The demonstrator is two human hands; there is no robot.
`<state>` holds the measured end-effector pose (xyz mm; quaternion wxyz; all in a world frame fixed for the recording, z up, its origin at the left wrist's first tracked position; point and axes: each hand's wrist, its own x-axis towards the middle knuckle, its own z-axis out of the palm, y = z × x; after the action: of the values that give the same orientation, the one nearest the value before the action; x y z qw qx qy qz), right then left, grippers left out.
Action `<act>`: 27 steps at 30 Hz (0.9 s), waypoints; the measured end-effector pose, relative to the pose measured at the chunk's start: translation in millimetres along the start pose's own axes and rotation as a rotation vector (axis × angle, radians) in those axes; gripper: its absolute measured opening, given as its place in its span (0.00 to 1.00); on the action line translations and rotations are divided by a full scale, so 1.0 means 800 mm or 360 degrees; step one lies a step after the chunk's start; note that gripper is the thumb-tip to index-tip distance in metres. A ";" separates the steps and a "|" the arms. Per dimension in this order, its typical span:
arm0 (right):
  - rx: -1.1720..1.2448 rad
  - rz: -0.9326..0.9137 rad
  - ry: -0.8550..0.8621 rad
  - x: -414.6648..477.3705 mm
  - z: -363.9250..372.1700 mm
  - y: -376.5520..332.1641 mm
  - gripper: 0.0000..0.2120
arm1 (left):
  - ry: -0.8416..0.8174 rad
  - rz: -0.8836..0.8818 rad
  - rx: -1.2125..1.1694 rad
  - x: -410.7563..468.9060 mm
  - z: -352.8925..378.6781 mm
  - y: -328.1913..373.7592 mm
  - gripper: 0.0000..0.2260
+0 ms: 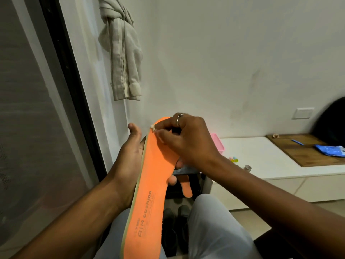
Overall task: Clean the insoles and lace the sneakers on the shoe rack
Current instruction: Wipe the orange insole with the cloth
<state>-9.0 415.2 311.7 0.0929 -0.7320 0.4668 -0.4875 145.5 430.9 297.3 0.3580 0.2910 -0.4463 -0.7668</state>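
An orange insole (149, 186) printed "AIR cushion" stands tilted in front of me, toe end up. My left hand (130, 159) holds it from underneath, fingertips showing at its right edge. My right hand (186, 141), with a ring on one finger, pinches a small white wad (153, 128) against the insole's upper left edge. A second orange insole (186, 186) lies lower down on the dark shoe rack (172, 191). Dark sneakers (175, 227) sit on the rack between my knees.
A white low cabinet (261, 157) runs along the wall on the right, with a pink tub (217, 144), a wooden board (306, 150), a blue packet (330, 150) and small items. A knotted curtain (123, 49) hangs beside the dark window frame on the left.
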 end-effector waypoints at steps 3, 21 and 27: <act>0.0202 -0.0049 -0.0169 -0.030 0.010 -0.017 0.05 | 0.0098 0.0047 -0.0127 0.006 -0.005 0.005 0.43; 0.0252 -0.0351 -0.0429 -0.046 0.009 -0.025 0.06 | 0.0344 0.0198 -0.0049 0.012 -0.006 0.004 0.37; -0.0181 -0.0545 -0.0116 -0.008 0.008 -0.007 0.06 | 0.0246 0.0231 0.0040 0.009 -0.005 0.001 0.37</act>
<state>-0.7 421.1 307.9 -0.0162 -0.8220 0.3584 -0.4423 145.1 422.9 295.7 0.4422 0.3207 -0.4468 -0.7085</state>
